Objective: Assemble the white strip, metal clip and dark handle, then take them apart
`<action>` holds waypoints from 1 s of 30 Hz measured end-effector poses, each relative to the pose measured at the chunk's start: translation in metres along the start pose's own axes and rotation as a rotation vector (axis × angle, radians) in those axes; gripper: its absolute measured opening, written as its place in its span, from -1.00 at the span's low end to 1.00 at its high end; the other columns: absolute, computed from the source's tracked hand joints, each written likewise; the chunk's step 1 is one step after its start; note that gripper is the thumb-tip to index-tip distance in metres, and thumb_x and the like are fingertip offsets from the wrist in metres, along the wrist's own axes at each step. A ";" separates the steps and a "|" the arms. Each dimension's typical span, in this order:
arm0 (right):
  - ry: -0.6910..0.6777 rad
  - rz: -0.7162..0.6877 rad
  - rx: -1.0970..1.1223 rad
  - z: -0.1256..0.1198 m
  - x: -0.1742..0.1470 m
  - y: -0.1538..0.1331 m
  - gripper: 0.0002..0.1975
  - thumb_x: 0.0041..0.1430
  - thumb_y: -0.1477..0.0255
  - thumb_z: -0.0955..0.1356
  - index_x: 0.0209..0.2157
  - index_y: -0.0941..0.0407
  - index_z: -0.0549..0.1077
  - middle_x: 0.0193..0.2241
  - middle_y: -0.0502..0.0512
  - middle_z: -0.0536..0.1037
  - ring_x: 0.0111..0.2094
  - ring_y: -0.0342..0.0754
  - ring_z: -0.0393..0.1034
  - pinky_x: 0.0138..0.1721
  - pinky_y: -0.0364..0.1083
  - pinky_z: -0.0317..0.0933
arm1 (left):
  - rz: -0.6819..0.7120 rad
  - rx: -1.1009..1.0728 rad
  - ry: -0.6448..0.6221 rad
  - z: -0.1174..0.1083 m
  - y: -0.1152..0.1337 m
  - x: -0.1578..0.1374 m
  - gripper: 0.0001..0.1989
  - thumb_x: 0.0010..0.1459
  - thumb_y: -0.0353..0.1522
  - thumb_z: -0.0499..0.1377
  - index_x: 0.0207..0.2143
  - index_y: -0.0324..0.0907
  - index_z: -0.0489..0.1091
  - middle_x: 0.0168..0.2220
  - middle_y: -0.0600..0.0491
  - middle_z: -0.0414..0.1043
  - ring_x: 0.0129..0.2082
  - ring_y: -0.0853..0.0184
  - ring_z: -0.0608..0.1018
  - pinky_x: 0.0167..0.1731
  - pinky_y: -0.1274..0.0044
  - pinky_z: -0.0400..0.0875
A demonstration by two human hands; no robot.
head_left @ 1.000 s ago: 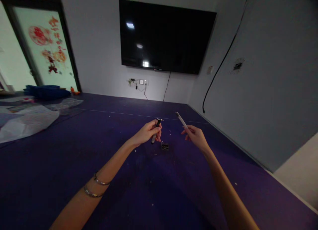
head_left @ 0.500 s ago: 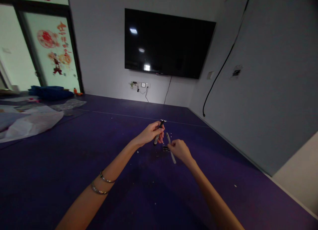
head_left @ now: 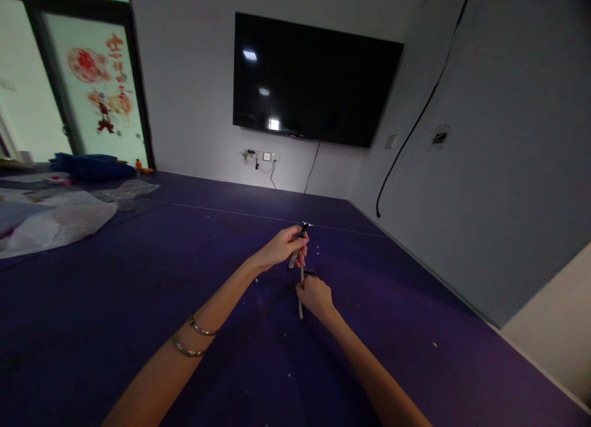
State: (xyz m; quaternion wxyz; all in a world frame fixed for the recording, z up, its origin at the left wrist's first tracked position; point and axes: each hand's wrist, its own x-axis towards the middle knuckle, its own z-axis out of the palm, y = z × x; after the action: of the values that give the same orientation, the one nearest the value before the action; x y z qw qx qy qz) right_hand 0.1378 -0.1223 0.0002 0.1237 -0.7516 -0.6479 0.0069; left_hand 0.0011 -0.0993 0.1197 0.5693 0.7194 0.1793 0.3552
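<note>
Clamping a razor in my left hand and pale stick in my right hand, I'm seemingly leaving a dark block untaken toward the floor's far edge.

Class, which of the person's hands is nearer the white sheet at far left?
Left. The left hand is to the right of the white sheet; the right hand is farther right and lower in view.

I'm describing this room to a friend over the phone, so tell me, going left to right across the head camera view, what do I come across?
White plastic sheet, two bracelets, left hand, right hand, black hanging cable.
</note>
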 end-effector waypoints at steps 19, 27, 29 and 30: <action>0.037 0.028 -0.022 -0.006 0.012 0.017 -0.57 0.18 0.21 0.11 -0.32 0.14 0.51 -0.34 0.27 0.54 -0.30 0.10 0.45 -0.31 -0.03 0.22 | -0.021 -0.006 -0.005 -0.001 -0.017 0.006 -0.93 0.15 -0.40 0.03 -0.31 -0.22 0.17 -0.55 0.14 0.32 -0.64 0.47 0.46 -0.61 0.62 0.39; 0.046 -0.055 0.132 -0.011 0.045 0.057 -0.75 0.13 0.34 0.24 -0.25 0.10 0.50 -0.24 0.14 0.47 -0.25 -0.09 0.38 -0.32 -0.20 0.15 | -0.011 -0.013 0.014 0.003 -0.028 0.010 -0.92 0.15 -0.38 0.03 -0.32 -0.21 0.16 -0.57 0.15 0.31 -0.65 0.46 0.46 -0.64 0.63 0.36; 0.018 -0.115 0.162 -0.007 0.050 0.061 -0.76 0.12 0.37 0.26 -0.22 0.09 0.50 -0.22 0.12 0.45 -0.23 -0.11 0.35 -0.26 -0.22 0.14 | -0.012 -0.013 0.015 0.004 -0.030 0.010 -0.92 0.15 -0.38 0.03 -0.32 -0.21 0.16 -0.57 0.16 0.31 -0.65 0.46 0.46 -0.64 0.63 0.36; 0.004 -0.133 0.171 -0.005 0.051 0.062 -0.75 0.12 0.38 0.26 -0.21 0.08 0.50 -0.22 0.11 0.44 -0.21 -0.11 0.34 -0.23 -0.21 0.13 | -0.014 -0.012 0.016 0.004 -0.031 0.011 -0.92 0.15 -0.38 0.03 -0.32 -0.22 0.16 -0.57 0.16 0.31 -0.65 0.46 0.46 -0.64 0.63 0.35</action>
State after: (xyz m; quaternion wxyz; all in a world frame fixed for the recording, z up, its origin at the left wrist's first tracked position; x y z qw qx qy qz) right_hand 0.2068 -0.0811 0.0004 0.1890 -0.6936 -0.6932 0.0526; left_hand 0.0156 -0.0859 0.0930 0.5746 0.7119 0.1870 0.3580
